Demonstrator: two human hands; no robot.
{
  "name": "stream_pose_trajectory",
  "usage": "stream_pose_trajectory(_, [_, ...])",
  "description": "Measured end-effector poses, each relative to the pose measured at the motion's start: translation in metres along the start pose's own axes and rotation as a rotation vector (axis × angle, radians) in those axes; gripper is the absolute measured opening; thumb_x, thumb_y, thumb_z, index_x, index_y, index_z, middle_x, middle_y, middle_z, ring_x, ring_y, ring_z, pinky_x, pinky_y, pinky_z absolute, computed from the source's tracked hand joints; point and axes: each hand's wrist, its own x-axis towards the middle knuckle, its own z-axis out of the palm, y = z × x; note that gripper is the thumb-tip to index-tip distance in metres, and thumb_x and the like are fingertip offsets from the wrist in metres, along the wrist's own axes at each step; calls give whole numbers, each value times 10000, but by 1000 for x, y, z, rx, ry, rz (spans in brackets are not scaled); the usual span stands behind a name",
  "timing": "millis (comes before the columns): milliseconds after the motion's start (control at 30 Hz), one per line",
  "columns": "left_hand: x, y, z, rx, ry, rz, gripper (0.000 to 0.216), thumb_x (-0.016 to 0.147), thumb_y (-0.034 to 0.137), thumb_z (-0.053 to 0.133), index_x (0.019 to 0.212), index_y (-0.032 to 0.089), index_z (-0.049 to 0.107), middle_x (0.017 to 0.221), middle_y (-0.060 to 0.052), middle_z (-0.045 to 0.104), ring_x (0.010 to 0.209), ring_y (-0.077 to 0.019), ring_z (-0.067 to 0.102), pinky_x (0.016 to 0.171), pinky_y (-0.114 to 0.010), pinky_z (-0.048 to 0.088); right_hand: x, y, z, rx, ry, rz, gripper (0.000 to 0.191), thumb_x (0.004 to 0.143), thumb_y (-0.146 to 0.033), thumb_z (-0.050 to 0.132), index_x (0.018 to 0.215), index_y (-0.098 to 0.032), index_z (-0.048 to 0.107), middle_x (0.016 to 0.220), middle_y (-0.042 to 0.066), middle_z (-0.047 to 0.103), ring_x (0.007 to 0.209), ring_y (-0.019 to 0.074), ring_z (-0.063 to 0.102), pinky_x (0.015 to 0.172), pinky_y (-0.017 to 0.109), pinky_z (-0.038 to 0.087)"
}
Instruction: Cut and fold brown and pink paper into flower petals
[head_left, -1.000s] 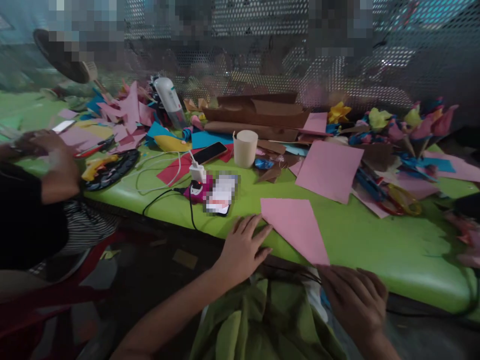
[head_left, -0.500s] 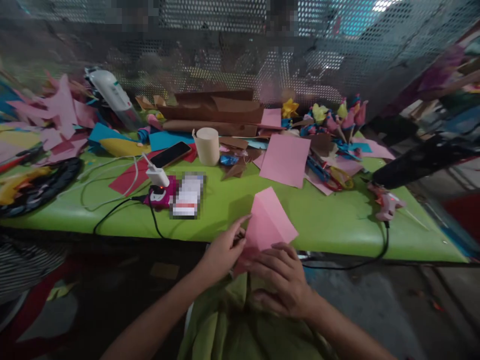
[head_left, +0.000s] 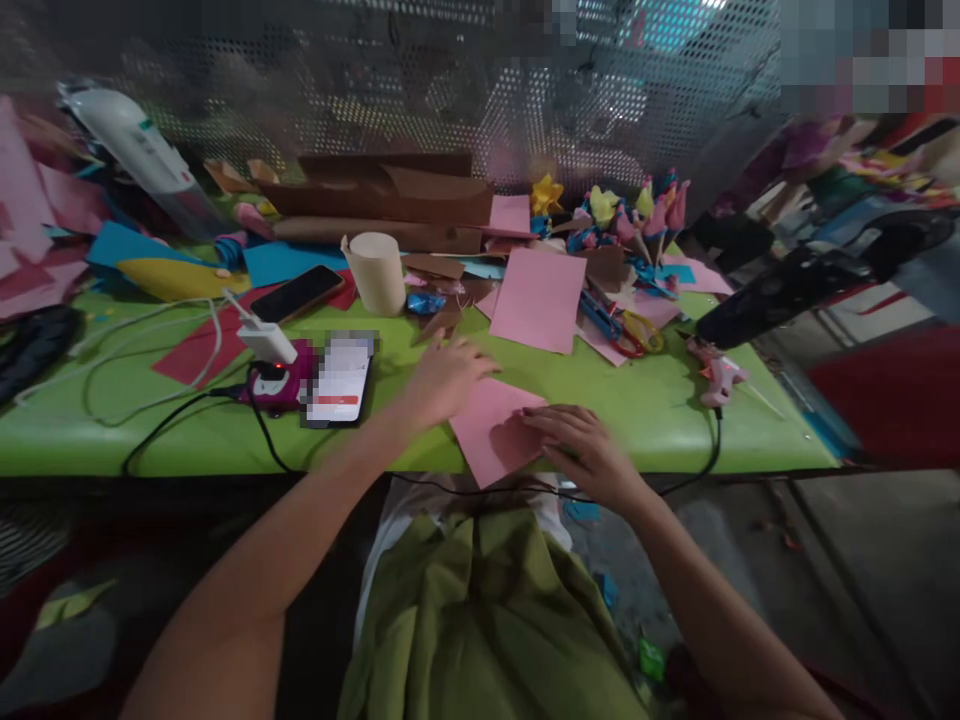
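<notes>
A sheet of pink paper [head_left: 491,440] lies on the green tabletop in front of me, its lower corner reaching the table's front edge. My left hand [head_left: 446,380], slightly blurred, rests over the paper's upper left edge with its fingers stretched out. On the right edge of the sheet lies my right hand [head_left: 581,445], fingers extended flat and casting a shadow on the paper. Just beyond is a larger pink sheet [head_left: 538,300]. A lit phone [head_left: 339,380] is to the left of my left forearm.
A cream paper roll [head_left: 379,275] stands mid-table, near a dark phone [head_left: 298,293]. Farther left is a purple power strip [head_left: 285,380] with cables. Scissors [head_left: 637,335], a glue gun [head_left: 720,375] and a black bottle [head_left: 780,295] are to the right. Paper flowers [head_left: 630,215] sit at the back.
The pink paper, folded and held at the table edge before, has moved onto the tabletop. Both hands moved forward onto it, and the view shifted right.
</notes>
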Motion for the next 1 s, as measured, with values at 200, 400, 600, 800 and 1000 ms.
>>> stream_pose_trajectory(200, [-36, 14, 17, -35, 164, 35, 354, 975, 168, 485, 1284, 232, 645, 1368, -72, 624, 1256, -244, 541, 1095, -439, 373, -18, -3, 6, -145, -28, 77, 486, 942, -312, 606, 1414, -262, 502, 1333, 104, 652, 1178, 293, 593, 944, 479, 479])
stream_pose_trajectory(400, [-90, 17, 30, -68, 5, 147, 509, 952, 474, 556, 1422, 281, 522, 1493, -94, 521, 1308, -273, 526, 1159, -533, 289, -28, -8, -1, -178, -94, 126, 634, 863, -430, 706, 1440, -266, 501, 1293, 133, 646, 1132, 323, 593, 917, 487, 478])
stream_pose_trajectory(600, [-97, 15, 42, 4, -23, 147, 654, 931, 426, 610, 1520, 258, 379, 1506, -111, 503, 1380, -282, 456, 1210, -560, 166, -33, -1, -14, -161, -200, 132, 797, 847, -349, 737, 1531, -295, 330, 1459, 107, 552, 1284, 316, 523, 1039, 511, 417])
stream_pose_trajectory(800, [-96, 21, 51, 46, 53, 123, 700, 872, 316, 695, 1507, 238, 411, 1438, -122, 555, 1347, -302, 489, 1215, -549, 202, -34, 5, -16, -198, -157, 160, 756, 867, -346, 706, 1527, -290, 341, 1423, 110, 581, 1265, 324, 530, 1021, 511, 422])
stream_pose_trajectory(1000, [-98, 21, 59, 30, 134, 101, 571, 867, 241, 680, 1418, 237, 527, 1383, -115, 605, 1271, -302, 558, 1204, -572, 225, -35, 6, -13, -190, -133, 164, 672, 867, -351, 691, 1484, -282, 435, 1304, 120, 633, 1169, 331, 564, 973, 512, 427])
